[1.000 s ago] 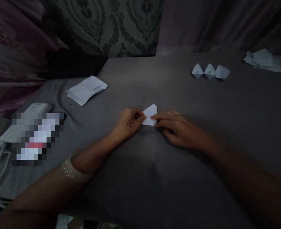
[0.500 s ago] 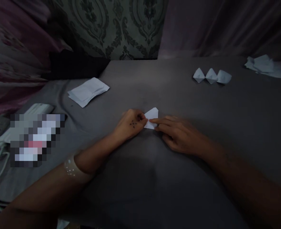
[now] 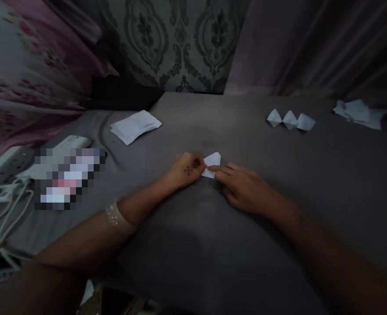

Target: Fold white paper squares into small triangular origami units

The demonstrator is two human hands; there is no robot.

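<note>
A small piece of white folded paper (image 3: 212, 160) lies on the grey cloth between my hands, with a pointed, clipped top corner. My left hand (image 3: 187, 169) pinches its left edge between thumb and fingers and wears a pale bracelet (image 3: 117, 217) at the forearm. From the right, my right hand (image 3: 242, 186) rests its outstretched index finger on the paper, near the left thumb. Its thumb sits lower, apart from the paper. The underside of the paper is hidden.
A stack of white paper sheets (image 3: 136, 126) lies at the back left. Three folded paper shapes (image 3: 290, 119) stand in a row at the back right, near loose papers (image 3: 359, 113). A blurred-out phone (image 3: 72, 177), a power strip (image 3: 8, 164) and white cables (image 3: 14, 214) lie left.
The view has tilted up and shifted left, so more of the power strip and cables shows. Both hands stay at the folded paper with nearly the same hold.
</note>
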